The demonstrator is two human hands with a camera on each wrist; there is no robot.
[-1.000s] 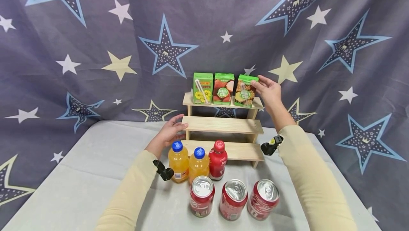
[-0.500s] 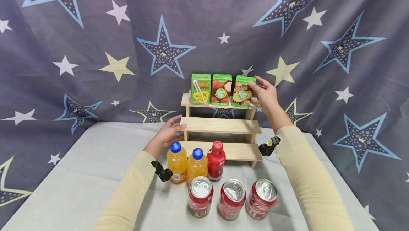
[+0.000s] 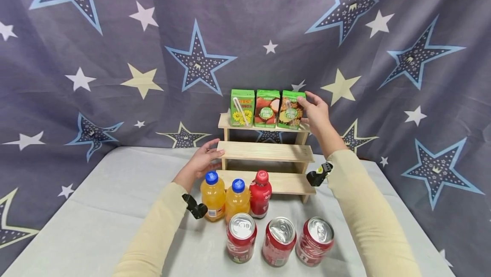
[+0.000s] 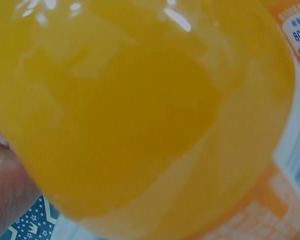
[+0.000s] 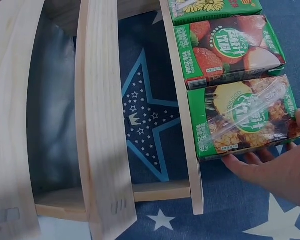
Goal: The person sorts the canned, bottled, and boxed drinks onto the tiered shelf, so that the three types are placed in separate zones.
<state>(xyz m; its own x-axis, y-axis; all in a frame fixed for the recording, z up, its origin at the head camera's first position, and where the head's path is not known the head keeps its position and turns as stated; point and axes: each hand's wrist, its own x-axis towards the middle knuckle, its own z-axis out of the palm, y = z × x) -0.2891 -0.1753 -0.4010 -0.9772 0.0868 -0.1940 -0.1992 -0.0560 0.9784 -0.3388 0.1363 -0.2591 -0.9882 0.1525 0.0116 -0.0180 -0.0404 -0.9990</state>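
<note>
My right hand (image 3: 317, 111) holds a green pineapple juice box (image 3: 290, 111) by its right side, with the thumb on the front. The box stands at the right end of the top step of a wooden tiered shelf (image 3: 264, 151). Beside it on that step are a lychee juice box (image 3: 266, 110) and a chrysanthemum drink box (image 3: 242, 109). My left hand (image 3: 201, 160) grips the left end of the middle step, its thumb at the front. An orange juice bottle (image 4: 140, 120) fills the left wrist view and hides most of that hand.
Before the shelf stand two orange drink bottles (image 3: 213, 198) with blue caps and a red bottle (image 3: 261, 196). Nearer me is a row of three red soda cans (image 3: 279, 243). A star-patterned curtain (image 3: 245, 34) hangs close behind the shelf.
The pineapple juice box has shifted slightly left, toward the lychee box, and stands straighter, with my right hand moving along. My left hand has stayed at the middle step.
</note>
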